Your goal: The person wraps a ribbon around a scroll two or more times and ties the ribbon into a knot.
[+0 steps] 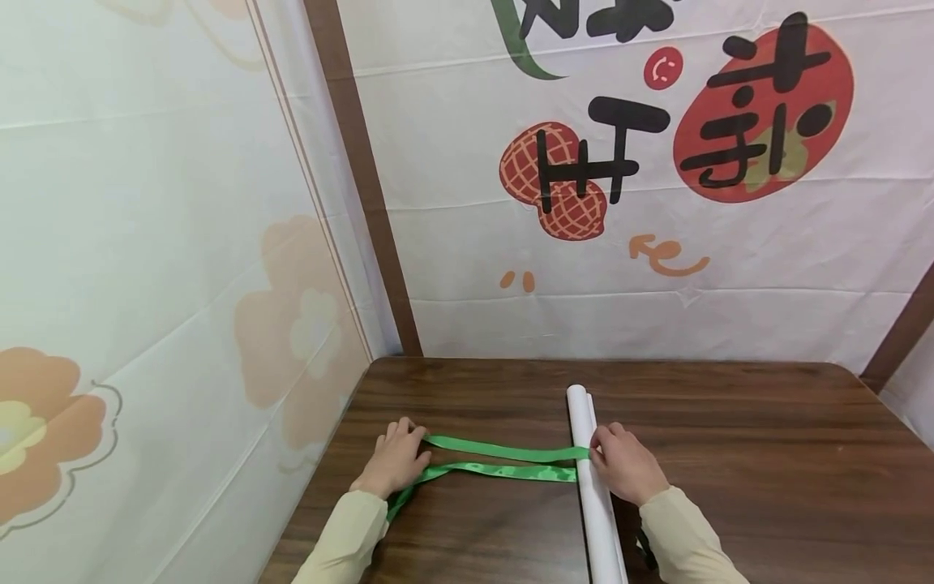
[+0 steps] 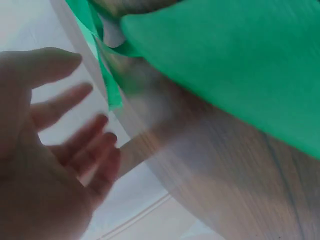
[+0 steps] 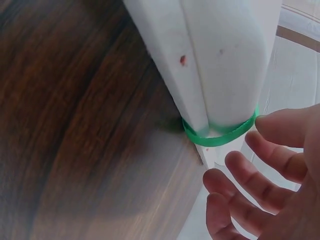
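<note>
A long white roll (image 1: 600, 519), apparently paper, lies lengthwise on the brown table (image 1: 773, 454). Green ribbon (image 1: 503, 450) passes round the roll, and two strands of it run left across the wood. At the roll's right side, my right hand (image 1: 629, 464) pinches the ribbon between thumb and index finger, the other fingers loosely bent. In the right wrist view the green band (image 3: 220, 139) curves round the roll. My left hand (image 1: 394, 458) is by the ribbon's left stretch; the left wrist view shows its fingers (image 2: 75, 145) apart and relaxed, with ribbon beyond them.
Below the left hand, more ribbon (image 1: 397, 504) trails toward the table's left edge. A small dark object (image 1: 645, 545) lies partly hidden beside the right sleeve. White printed cloth (image 1: 467, 243) hangs behind the table, and a flowered cloth wall (image 1: 182, 324) stands close on the left.
</note>
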{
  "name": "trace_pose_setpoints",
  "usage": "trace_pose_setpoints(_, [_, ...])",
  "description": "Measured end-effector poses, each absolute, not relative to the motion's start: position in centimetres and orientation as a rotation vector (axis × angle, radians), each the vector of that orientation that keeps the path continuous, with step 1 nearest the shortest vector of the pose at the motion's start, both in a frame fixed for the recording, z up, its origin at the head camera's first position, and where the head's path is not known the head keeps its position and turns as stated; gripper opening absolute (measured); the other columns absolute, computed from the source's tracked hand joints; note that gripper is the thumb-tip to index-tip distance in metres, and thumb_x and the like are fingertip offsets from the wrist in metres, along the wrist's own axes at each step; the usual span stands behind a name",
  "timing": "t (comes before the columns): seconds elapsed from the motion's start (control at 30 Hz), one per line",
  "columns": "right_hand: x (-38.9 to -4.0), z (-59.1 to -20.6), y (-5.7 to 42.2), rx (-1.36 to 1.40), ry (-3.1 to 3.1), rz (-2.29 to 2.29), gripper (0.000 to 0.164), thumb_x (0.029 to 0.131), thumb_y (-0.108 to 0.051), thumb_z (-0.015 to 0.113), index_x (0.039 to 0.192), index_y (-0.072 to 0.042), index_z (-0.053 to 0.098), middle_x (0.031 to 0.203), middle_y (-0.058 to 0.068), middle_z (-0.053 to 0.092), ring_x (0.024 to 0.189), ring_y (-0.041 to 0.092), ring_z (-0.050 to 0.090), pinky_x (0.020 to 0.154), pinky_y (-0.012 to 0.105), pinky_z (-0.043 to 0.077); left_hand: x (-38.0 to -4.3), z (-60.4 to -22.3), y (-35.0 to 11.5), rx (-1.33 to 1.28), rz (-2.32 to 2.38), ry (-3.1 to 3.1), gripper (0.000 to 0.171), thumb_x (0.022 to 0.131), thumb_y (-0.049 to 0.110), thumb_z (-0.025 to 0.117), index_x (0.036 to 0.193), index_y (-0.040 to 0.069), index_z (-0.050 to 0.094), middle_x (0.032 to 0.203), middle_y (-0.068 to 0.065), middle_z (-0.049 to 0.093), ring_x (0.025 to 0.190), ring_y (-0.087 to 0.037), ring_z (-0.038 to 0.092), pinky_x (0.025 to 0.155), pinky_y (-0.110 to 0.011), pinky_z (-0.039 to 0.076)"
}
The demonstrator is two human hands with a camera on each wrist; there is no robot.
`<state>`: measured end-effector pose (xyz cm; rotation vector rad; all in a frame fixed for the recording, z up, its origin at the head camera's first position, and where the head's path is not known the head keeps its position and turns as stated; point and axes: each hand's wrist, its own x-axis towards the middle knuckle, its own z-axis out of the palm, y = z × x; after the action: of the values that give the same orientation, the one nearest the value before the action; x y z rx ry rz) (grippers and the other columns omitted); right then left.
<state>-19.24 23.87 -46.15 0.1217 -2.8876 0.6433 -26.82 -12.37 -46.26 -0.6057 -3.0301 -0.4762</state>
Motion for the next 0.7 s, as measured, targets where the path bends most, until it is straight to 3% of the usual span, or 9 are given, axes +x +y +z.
trace_pose_setpoints(0.13, [-19.1,-46.0,24.0,0.104,-2.878,0.641,0.005,0.090,-0.013,0.063,0.091,-0.008,0.063,0.085,0.005,0.054,0.072,0.016,0.050,0.062,0.032,0.044,-26.6,-46.1,-11.9,-0.792,-0.526,-3.029,0.021,0.091,0.019,0.066,0.108,0.008,0.066,0.105,-0.007,0.058,0.102,-0.029,0.052,0.089,-0.053,0.043])
trace_pose_setpoints(0.3, [-18.9,-45.8,24.4,0.084,-2.867,0.636,0.007,0.091,-0.013,0.062,0.093,-0.007,0.063,0.088,0.006,0.056,0.076,0.017,0.052,0.064,0.034,0.046,-26.3,-46.2,-11.6,-0.980,-0.565,-3.061,0.023,0.089,0.014,0.068,0.111,0.009,0.067,0.108,-0.006,0.062,0.104,-0.028,0.059,0.091,-0.052,0.047])
trace_pose_setpoints(0.4, [-18.7,-45.6,24.6,0.078,-2.863,0.645,0.006,0.092,-0.013,0.061,0.093,-0.008,0.063,0.087,0.006,0.055,0.075,0.017,0.051,0.063,0.033,0.044,-26.3,-46.3,-11.5,-0.994,-0.534,-3.062,0.020,0.087,0.010,0.069,0.107,0.009,0.069,0.100,-0.002,0.063,0.091,-0.020,0.059,0.081,-0.041,0.050])
trace_pose_setpoints(0.53, [-18.4,-45.3,24.9,0.080,-2.855,0.649,0.005,0.092,-0.012,0.061,0.093,-0.008,0.063,0.086,0.006,0.054,0.072,0.016,0.049,0.061,0.033,0.043,-26.5,-46.3,-11.4,-0.972,-0.515,-3.067,0.008,0.085,0.007,0.068,0.092,0.012,0.069,0.082,0.005,0.058,0.072,-0.010,0.048,0.062,-0.029,0.042])
trace_pose_setpoints(0.7, [-18.3,-45.1,25.0,0.078,-2.843,0.634,0.006,0.092,-0.013,0.061,0.093,-0.007,0.063,0.085,0.005,0.054,0.071,0.015,0.048,0.061,0.033,0.043,-26.5,-46.2,-11.4,-0.934,-0.534,-3.074,0.008,0.083,0.007,0.066,0.081,0.015,0.064,0.077,0.007,0.055,0.066,-0.008,0.047,0.059,-0.027,0.040])
